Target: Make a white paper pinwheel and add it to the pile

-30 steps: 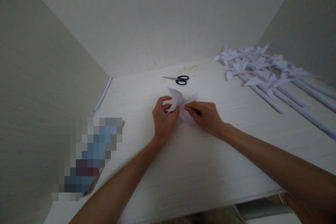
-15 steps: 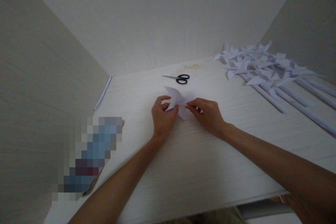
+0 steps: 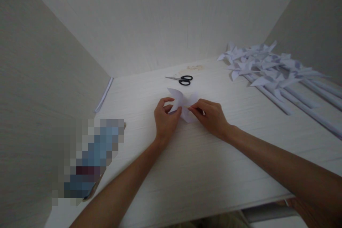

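Note:
Between my hands, a little above the white table (image 3: 171,171), is a white paper pinwheel (image 3: 175,94) with curled blades. My left hand (image 3: 166,119) pinches it near its centre, thumb on the near side. A thin pale stick (image 3: 187,107), perhaps a toothpick, points at the pinwheel's middle, and the fingertips of my right hand (image 3: 210,114) are closed on it. Whether the stick's tip goes through the paper is hidden by my left thumb. Just beyond the pinwheel lie black-handled scissors (image 3: 185,79), blades toward the left.
Several finished paper pinwheels (image 3: 267,66) on rolled paper sticks (image 3: 301,112) are piled at the right. A lone rolled paper stick (image 3: 104,95) rests along the left wall. A pixelated flat object (image 3: 97,153) lies at the left. Small pale scraps (image 3: 195,67) sit near the back wall.
Almost nothing differs. My right fingers have shifted very slightly at the pale stick, while the pinwheel and my left hand hold the same place.

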`<action>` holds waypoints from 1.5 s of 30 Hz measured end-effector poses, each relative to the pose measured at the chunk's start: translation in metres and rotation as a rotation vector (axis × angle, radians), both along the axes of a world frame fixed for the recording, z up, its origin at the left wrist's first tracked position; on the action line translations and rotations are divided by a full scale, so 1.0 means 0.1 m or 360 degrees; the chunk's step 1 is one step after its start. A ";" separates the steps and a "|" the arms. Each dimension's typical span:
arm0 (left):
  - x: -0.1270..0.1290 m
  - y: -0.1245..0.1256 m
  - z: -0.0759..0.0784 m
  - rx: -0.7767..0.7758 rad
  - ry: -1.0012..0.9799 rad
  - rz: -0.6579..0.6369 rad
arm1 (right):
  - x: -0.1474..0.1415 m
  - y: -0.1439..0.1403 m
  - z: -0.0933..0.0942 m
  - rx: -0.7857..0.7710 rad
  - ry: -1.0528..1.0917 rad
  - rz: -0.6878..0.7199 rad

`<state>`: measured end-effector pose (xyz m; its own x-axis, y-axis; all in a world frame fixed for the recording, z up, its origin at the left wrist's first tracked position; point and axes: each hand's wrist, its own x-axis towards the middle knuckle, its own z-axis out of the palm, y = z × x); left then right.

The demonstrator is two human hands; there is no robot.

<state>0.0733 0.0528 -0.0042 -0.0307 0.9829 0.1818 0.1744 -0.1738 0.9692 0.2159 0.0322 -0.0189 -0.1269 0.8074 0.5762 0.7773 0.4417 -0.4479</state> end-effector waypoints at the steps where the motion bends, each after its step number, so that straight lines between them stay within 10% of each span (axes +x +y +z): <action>1: 0.00 0.00 0.00 0.0003 0.0004 0.0003 | 0.00 0.00 0.00 -0.0004 -0.0002 0.0001; 45: 0.00 -0.02 -0.05 0.0119 0.0136 -0.0096 | -0.01 -0.01 0.02 0.0092 -0.0152 -0.0001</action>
